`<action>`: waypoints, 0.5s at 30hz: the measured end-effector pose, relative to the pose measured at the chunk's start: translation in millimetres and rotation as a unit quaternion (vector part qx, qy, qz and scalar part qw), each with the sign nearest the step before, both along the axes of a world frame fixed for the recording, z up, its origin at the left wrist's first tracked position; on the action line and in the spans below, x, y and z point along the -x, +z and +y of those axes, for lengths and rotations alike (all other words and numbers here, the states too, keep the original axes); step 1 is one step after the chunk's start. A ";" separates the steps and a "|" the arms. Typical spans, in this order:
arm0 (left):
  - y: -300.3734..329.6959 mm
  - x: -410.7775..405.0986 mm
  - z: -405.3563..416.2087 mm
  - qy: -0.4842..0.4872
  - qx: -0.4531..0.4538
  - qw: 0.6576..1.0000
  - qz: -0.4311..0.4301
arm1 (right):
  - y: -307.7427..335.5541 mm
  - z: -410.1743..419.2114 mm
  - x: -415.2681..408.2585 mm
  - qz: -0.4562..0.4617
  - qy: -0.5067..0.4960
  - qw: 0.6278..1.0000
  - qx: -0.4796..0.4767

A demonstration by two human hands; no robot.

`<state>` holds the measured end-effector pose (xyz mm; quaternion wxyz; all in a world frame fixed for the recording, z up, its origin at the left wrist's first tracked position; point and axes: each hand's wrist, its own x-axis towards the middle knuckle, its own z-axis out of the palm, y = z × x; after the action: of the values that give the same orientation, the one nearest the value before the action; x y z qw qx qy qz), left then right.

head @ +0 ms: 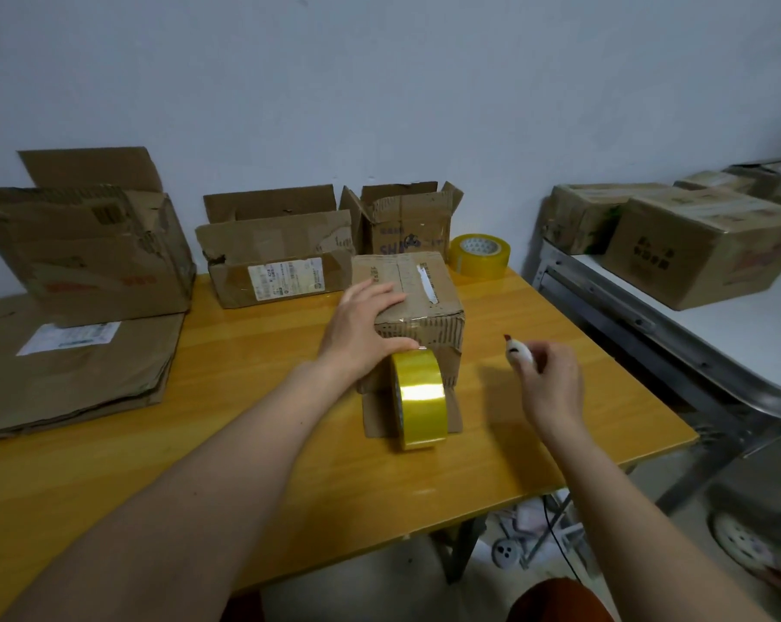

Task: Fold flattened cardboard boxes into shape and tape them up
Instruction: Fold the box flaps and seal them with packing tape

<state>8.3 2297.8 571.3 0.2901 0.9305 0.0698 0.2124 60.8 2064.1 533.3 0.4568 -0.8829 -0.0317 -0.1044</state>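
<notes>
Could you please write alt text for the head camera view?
A left hand presses on a small cardboard box beside a yellow tape roll on a wooden table; the right hand holds a small cutter.

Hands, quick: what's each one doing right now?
Left hand: open, fingers straight, resting flat on the taped box, above the tape roll.
Right hand: closed around a small white cutter.

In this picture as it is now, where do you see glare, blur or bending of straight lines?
Head view: glare on the glossy table and the near tape roll; the lower right corner by the wheel is blurred; the table edge and shelf rail bow from the wide lens; the right hand is slightly soft.
</notes>
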 end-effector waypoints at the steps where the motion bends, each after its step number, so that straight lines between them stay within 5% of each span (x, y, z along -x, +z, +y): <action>1: -0.8 1.0 -1.1 0.002 0.008 1.000 -0.005 | 12.9 9.2 5.7 -0.062 0.036 0.997 -0.026; 3: -0.6 3.9 -3.9 0.008 0.024 1.000 -0.010 | 39.3 32.5 14.1 -0.129 0.142 0.979 -0.070; 6: -1.1 16.1 -15.0 0.095 0.101 0.988 -0.063 | 63.8 63.3 17.8 -0.075 0.282 0.954 -0.066; 9: -9.1 34.1 -27.2 0.216 0.273 0.930 -0.120 | 64.7 75.4 12.8 -0.060 0.289 0.955 -0.011; 12: -15.2 38.5 -39.8 0.167 0.477 0.863 -0.008 | 61.2 75.6 9.0 -0.080 0.271 0.959 0.001; 15: -13.7 32.6 -44.0 0.146 0.547 0.823 0.037 | 59.8 75.9 8.5 -0.100 0.263 0.959 0.016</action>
<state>-24.3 2253.8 557.6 0.7144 0.6048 0.3207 0.1450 52.2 2140.0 593.1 0.4481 -0.8357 -0.3100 -0.0683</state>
